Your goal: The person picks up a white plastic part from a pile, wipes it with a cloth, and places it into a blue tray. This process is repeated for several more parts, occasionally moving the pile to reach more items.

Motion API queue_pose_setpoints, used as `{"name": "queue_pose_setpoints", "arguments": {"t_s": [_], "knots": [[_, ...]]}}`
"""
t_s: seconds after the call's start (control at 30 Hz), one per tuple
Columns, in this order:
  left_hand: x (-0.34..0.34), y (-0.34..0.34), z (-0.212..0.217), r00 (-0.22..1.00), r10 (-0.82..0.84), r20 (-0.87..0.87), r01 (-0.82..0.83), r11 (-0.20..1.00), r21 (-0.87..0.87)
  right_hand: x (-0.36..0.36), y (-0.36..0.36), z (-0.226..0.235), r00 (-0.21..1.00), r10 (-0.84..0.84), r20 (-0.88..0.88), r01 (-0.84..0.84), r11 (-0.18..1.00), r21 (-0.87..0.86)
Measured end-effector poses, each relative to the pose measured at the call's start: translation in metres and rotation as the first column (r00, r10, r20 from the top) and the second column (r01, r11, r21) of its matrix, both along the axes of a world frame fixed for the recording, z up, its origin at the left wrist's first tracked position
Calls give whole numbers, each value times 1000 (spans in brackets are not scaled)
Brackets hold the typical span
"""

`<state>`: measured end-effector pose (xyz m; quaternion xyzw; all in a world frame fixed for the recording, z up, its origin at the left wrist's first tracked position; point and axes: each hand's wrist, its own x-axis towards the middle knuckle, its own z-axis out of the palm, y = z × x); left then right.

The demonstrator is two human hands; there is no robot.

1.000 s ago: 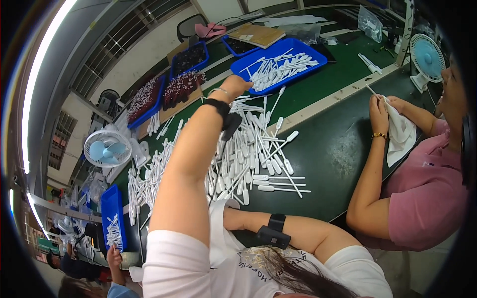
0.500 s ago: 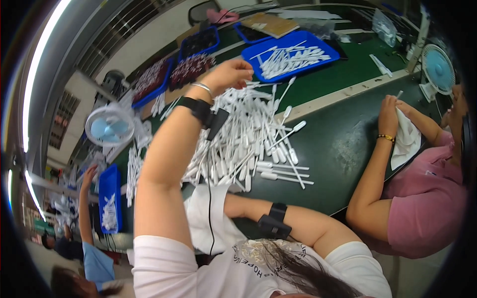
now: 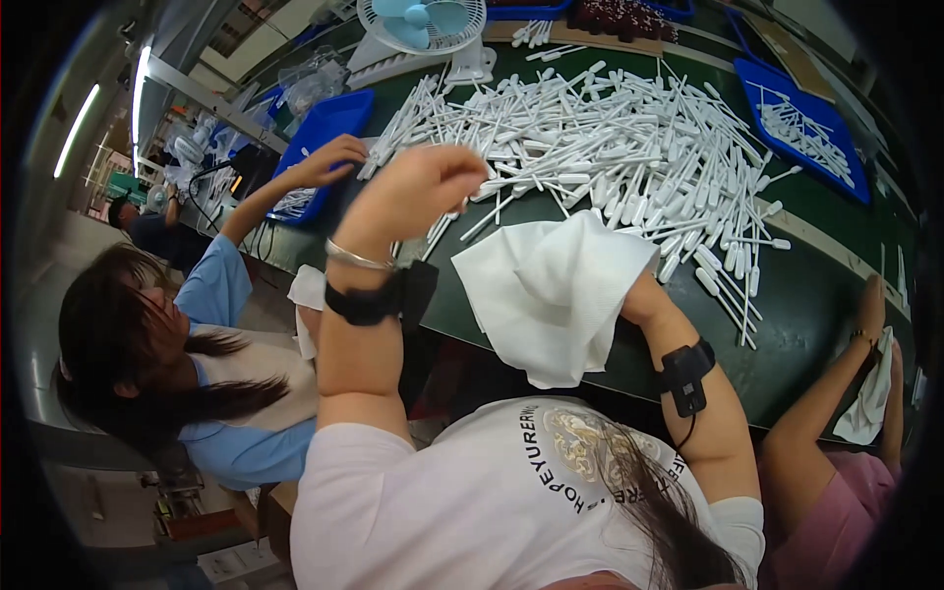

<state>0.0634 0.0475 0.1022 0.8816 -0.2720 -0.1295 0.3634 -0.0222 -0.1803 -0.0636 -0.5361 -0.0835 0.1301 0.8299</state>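
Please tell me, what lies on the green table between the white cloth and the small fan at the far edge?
In the head view, a big heap of white plastic sticks fills the table between the white cloth and the fan. The left hand is raised before it.

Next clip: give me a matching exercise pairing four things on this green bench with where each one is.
Things:
1. white cloth
2. heap of white plastic sticks
3. small white desk fan
4. blue plastic tray

Places:
a. far end of the bench
b. bench's right side
c. bench middle
d. over the near edge, at the right hand

Pairs: 1-d, 2-c, 3-a, 4-b
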Motion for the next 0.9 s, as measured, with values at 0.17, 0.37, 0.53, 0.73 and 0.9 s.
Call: {"name": "queue_pose_setpoints", "arguments": {"t_s": [0.17, 0.37, 0.53, 0.73, 0.9], "knots": [[26, 37, -87, 912, 36, 408, -191, 918, 346, -5, -5, -1, 999, -37, -3, 37, 999, -23], [47, 13, -123, 874, 35, 484, -289, 839, 461, -3, -14, -7, 998, -66, 25, 68, 994, -84], [44, 22, -117, 904, 21, 426, -276, 790, 547, -6, -6, 2, 994, -48, 97, 61, 989, -133], [16, 38, -33, 966, 37, 258, -40, 999, 9, -5, -7, -12, 997, -4, -74, 13, 992, 123], [-18, 12, -25, 847, -359, -391, -208, 453, -867, -11, -9, 28, 930, -4, 367, 147, 920, -364]]}}
